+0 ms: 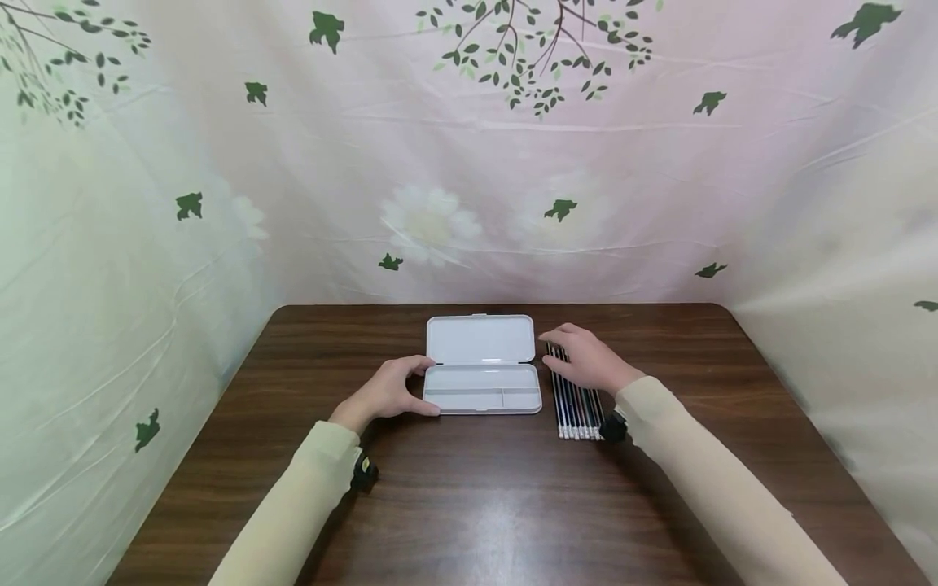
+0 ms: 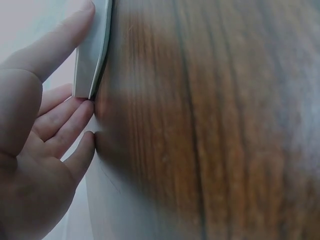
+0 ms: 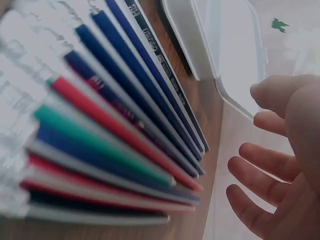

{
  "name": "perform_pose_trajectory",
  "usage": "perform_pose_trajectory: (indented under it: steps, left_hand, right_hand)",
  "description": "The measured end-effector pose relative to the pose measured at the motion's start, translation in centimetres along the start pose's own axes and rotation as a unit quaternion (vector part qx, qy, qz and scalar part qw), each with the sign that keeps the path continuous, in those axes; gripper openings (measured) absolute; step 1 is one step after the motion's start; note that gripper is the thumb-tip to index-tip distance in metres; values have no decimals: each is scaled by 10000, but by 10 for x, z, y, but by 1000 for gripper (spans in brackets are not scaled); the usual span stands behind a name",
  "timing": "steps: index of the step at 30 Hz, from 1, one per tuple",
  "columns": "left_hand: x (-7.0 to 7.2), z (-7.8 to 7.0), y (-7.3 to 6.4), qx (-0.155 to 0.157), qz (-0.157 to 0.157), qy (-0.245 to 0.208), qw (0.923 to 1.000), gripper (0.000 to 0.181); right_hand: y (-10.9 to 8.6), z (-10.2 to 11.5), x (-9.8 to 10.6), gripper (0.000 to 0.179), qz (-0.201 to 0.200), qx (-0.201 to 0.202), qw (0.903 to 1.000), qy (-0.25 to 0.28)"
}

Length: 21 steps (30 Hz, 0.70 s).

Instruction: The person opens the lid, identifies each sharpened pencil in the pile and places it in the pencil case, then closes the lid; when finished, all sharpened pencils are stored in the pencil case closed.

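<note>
The open white pencil case (image 1: 479, 378) lies on the dark wood counter (image 1: 484, 496), its lid (image 1: 479, 339) laid back on the far side, and a row of pencils (image 1: 575, 411) lies just beside its right end, capped ends towards the person. The left hand (image 1: 387, 391) holds the case's left end, thumb at the near corner and fingers at the back. The right hand (image 1: 586, 362) is spread over the far ends of the pencils, thumb and fingers apart, with nothing in its grasp; in the right wrist view its fingertips stand clear of the shafts. To do this well, the left hand should grip lightly, only enough to keep the light-looking case from sliding, and leave the hinge free. The right hand would do best to pinch one shaft squarely, since the pencils lie so close that a loose sweep could roll its neighbours. Starting from an outer pencil looks easiest, with fingertips kept low and the wrist clear of the capped ends.
</note>
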<state>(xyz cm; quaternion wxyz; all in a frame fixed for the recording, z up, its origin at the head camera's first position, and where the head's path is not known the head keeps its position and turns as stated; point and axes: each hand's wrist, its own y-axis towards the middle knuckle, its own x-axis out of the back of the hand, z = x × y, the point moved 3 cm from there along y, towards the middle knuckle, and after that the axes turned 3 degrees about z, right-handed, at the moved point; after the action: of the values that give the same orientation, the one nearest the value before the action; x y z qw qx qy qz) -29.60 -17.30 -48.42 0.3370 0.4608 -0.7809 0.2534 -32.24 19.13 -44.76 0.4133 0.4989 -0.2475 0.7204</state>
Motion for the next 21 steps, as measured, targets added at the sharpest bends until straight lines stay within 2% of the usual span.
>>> perform_pose_trajectory:
  steps: [6, 11, 15, 21]
  left_hand:
    - [0, -1, -1, 67, 14, -44, 10000, 89]
    - [-1, -2, 0, 50, 8, -48, 10000, 88]
    - [-1, -3, -1, 36, 3, -31, 10000, 88]
    - [1, -5, -3, 47, -11, -6, 10000, 87]
  right_hand:
    - [-23, -12, 9, 42, -176, -88, 9998, 62]
    - [-43, -29, 13, 37, -228, -352, 9990, 173]
    - [-58, -38, 13, 34, 22, -640, 9973, 348]
    - [-73, -42, 8, 28, 616, -757, 9938, 525]
